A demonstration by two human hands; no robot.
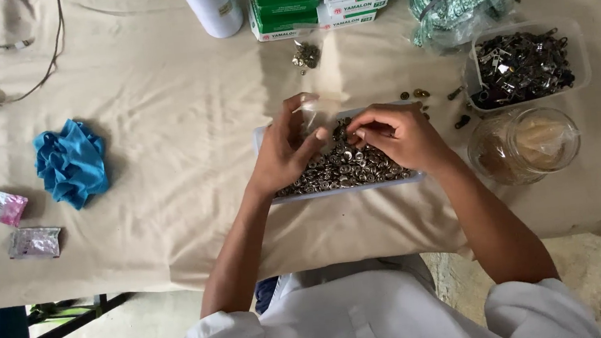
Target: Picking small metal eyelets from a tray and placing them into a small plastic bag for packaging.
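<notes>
Both hands work over a shallow clear plastic tray (417, 177) of small silver metal snap buttons (347, 168) near the cloth-covered table (167, 130) edge. The left hand (284, 152) and right hand (399, 135) have narrow fingers, each pinching buttons. Far right sits a clear tub of dark metal clips (523, 66).

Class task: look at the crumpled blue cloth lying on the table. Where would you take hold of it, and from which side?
Pinch the blue cloth from straight above, at one of the raised folds near its middle. It lies in a loose, bunched heap on the beige table cover, so its ridges stand up for fingers to close on, while its edges lie flat. Bare cover lies all around it.
</notes>
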